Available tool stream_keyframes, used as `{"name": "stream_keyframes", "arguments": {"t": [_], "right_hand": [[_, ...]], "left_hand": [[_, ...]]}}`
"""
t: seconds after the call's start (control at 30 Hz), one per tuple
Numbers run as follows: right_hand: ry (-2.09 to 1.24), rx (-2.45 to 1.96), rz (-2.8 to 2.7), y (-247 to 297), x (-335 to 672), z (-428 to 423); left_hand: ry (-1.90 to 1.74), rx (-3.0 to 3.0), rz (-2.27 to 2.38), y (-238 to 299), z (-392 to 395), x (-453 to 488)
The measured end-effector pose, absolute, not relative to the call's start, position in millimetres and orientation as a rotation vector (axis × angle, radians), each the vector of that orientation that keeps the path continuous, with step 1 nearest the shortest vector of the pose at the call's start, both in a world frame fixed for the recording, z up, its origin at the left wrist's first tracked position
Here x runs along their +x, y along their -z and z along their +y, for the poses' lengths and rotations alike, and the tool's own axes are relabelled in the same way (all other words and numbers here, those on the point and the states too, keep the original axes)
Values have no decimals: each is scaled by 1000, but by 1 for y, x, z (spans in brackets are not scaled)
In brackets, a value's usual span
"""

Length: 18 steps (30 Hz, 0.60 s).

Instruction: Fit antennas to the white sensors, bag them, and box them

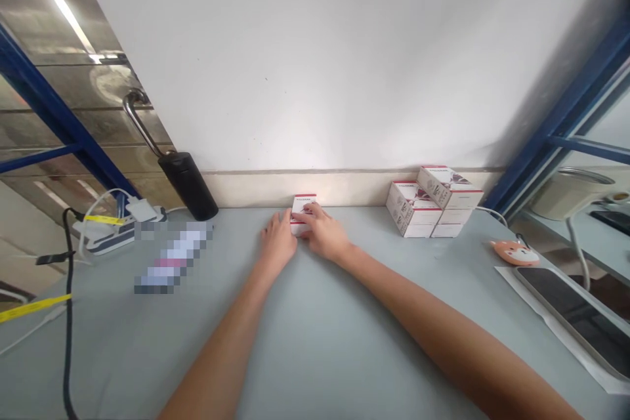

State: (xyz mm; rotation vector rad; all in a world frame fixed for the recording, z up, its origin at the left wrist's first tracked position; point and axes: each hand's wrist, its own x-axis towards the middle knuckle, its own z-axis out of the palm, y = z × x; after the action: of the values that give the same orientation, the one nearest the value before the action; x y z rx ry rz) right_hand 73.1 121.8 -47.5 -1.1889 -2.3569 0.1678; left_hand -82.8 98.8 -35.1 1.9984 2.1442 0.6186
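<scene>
Snugly, the left hand (pixel 278 241) and right hand (pixel 321 231) clasp a red-and-white box (pixel 304 210) between them.

On the table (pixel 315 341), I have a small box (pixel 304 205) at twelve o'clock between my left hand (pixel 278 241) and right hand (pixel 321 231), with stacked boxes (pixel 433 203) at one, a computer mouse (pixel 514 252) at two and a power strip (pixel 118 239) at ten.
</scene>
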Motion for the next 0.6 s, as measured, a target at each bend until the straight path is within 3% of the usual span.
{"name": "stream_keyframes", "arguments": {"t": [0.23, 0.4, 0.6], "right_hand": [[-128, -1271, -2310, 45, 71, 103], [28, -1356, -2213, 31, 133, 90], [583, -1510, -1954, 34, 253, 78]], "left_hand": [[-621, 2040, 1968, 41, 98, -78], [-640, 2143, 1823, 30, 98, -86], [-846, 2192, 1855, 30, 101, -75]]}}
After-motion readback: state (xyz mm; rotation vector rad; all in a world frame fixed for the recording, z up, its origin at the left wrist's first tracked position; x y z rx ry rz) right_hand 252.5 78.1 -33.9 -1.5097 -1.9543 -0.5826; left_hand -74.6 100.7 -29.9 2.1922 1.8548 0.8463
